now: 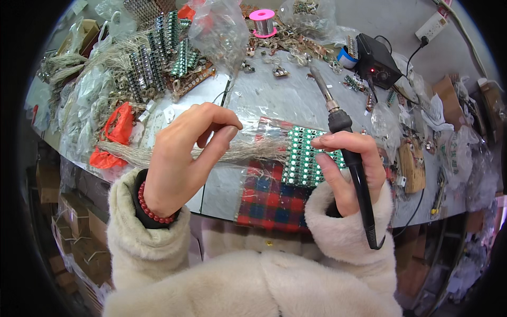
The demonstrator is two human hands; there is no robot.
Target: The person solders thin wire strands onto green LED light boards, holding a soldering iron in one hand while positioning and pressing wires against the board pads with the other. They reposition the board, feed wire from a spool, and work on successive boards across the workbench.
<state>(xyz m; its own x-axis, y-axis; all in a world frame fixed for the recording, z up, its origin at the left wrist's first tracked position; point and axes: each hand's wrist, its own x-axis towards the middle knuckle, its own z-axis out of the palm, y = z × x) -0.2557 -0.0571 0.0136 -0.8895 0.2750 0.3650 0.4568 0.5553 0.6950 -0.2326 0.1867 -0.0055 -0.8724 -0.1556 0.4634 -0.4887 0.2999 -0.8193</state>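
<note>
My right hand grips a black-handled soldering iron, its metal tip pointing up and away over the table. The thumb and index finger of that hand are bent toward each other above a green circuit board panel with rows of white and dark parts. From the panel's left side runs a bundle of thin pale wires, passing under my left hand. That hand is raised with fingers curled and thumb and index tips close together; whatever they hold is too small to make out. A plaid cloth lies beneath the panel.
A black soldering station with a red light stands at the back right. At the back is a pink spool of solder wire. Strips of boards and plastic bags pile up at left. A wooden block lies right.
</note>
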